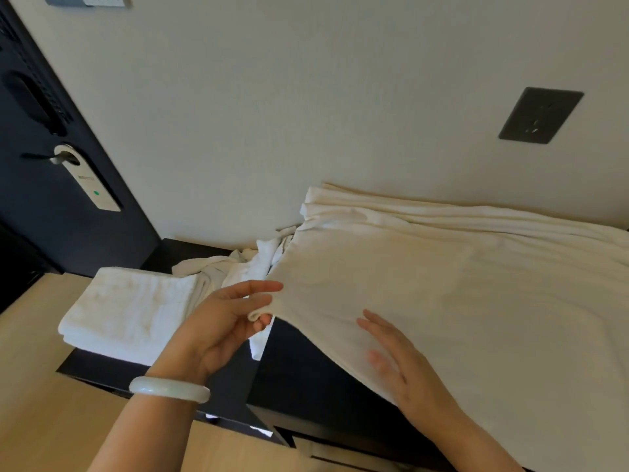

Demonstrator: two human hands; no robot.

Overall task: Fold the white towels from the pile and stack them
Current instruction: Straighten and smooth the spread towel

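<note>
A large white towel lies spread over the dark table, its far edge bunched against the wall. My left hand, with a pale bangle on the wrist, pinches the towel's near left corner and lifts it. My right hand rests flat with straight fingers on the towel's front edge. A folded white towel sits at the left, partly on the table. Between it and the spread towel lies a crumpled pile of white towels.
The dark table meets a light wooden surface at the left. A dark door with a handle and a hanging tag stands at the far left. A dark wall socket sits on the beige wall.
</note>
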